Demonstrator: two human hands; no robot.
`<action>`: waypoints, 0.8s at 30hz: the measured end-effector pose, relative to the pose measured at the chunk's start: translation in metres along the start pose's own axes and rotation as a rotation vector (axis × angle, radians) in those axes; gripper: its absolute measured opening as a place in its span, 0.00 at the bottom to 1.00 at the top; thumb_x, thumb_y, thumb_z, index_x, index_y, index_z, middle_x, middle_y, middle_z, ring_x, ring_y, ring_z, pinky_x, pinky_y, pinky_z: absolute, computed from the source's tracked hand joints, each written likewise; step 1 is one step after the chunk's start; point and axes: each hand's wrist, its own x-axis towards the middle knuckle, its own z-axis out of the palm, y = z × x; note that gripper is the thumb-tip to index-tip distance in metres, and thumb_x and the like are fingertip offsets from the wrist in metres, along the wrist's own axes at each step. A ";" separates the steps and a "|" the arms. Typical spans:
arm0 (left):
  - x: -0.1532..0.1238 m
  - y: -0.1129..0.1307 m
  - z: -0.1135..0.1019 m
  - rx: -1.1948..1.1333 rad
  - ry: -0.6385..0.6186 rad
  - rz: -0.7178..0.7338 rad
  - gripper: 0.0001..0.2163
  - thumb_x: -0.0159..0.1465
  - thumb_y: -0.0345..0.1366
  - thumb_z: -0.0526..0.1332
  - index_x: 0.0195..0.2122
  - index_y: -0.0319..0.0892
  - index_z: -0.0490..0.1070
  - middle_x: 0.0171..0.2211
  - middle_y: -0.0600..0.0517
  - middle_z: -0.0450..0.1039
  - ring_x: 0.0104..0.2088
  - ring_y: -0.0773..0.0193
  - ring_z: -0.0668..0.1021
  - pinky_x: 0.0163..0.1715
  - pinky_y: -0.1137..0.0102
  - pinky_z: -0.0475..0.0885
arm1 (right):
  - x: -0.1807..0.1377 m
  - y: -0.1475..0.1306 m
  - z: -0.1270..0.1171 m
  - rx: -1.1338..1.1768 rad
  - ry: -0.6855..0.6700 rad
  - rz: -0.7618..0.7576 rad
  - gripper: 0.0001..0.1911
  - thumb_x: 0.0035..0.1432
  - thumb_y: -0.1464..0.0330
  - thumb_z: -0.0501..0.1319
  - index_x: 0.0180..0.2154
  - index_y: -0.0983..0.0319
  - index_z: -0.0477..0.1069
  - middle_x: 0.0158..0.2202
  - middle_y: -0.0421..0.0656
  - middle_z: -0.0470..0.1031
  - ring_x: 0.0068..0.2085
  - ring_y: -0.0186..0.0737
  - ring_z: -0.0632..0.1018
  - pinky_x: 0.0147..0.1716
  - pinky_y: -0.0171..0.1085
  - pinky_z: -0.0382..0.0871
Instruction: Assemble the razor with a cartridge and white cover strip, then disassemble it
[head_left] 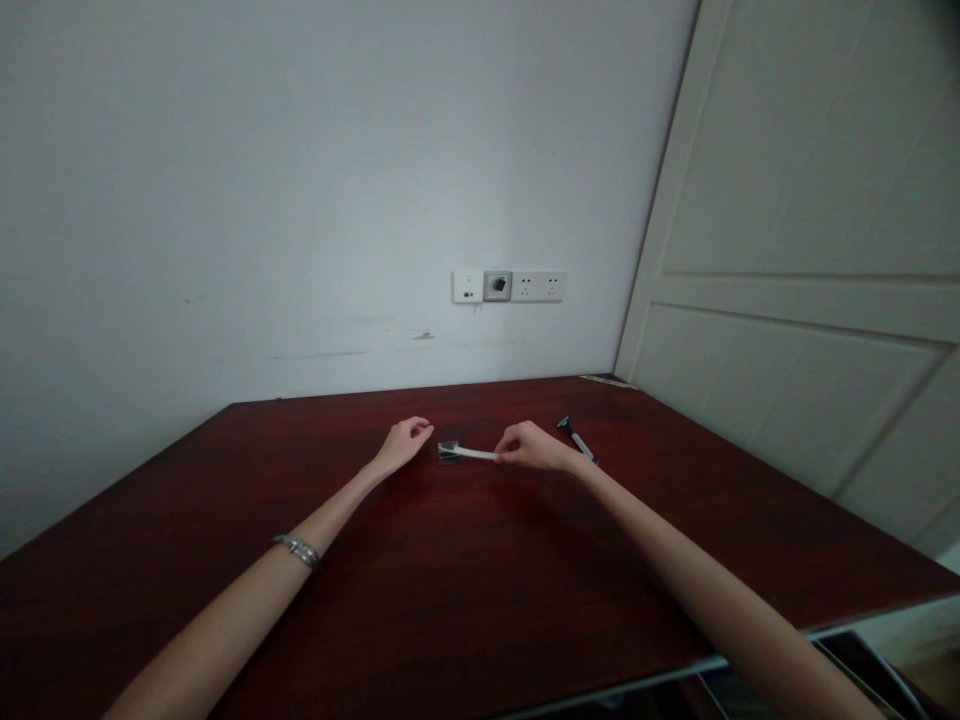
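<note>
Between the thumb and fingers of my right hand (519, 443) is the end of a slim white handle. It belongs to what looks like a razor (474, 454), its dark head at the left under a clear cover, low over the tabletop. My left hand (406, 438) hovers just left of that head, apart from it, with fingers loosely curled and nothing visible in them. Right of my right hand, a second razor (577, 438) with a dark head and a pale and black handle lies on the dark red table (450, 570). My forearm partly overlaps its lower end.
A white wall (337, 200) with switches and sockets (537, 287) rises behind the table. A pale panelled door (795, 240) stands along the right side. A thin flat strip (609, 381) lies at the far right corner. Below the front edge, an open space holds dark items (855, 665).
</note>
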 end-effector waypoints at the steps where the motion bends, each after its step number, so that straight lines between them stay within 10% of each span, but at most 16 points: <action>1: -0.001 -0.001 0.001 -0.012 -0.005 0.006 0.16 0.57 0.46 0.56 0.39 0.39 0.72 0.36 0.47 0.75 0.39 0.58 0.76 0.44 0.65 0.68 | -0.005 0.003 -0.007 0.009 0.058 0.036 0.11 0.50 0.65 0.60 0.32 0.65 0.78 0.30 0.43 0.78 0.30 0.36 0.75 0.29 0.30 0.64; 10: -0.009 -0.008 0.013 0.066 -0.148 0.146 0.31 0.51 0.49 0.62 0.54 0.39 0.61 0.46 0.43 0.70 0.47 0.56 0.72 0.50 0.62 0.63 | -0.075 0.064 -0.074 -0.178 0.396 0.579 0.14 0.48 0.62 0.59 0.30 0.64 0.79 0.25 0.45 0.77 0.30 0.40 0.76 0.28 0.32 0.64; 24: -0.012 -0.009 0.012 0.131 -0.238 0.199 0.27 0.51 0.42 0.62 0.53 0.40 0.63 0.45 0.45 0.71 0.46 0.54 0.71 0.50 0.62 0.62 | -0.116 0.104 -0.048 -0.269 0.336 0.873 0.12 0.48 0.62 0.60 0.28 0.62 0.77 0.30 0.50 0.77 0.34 0.47 0.78 0.28 0.35 0.64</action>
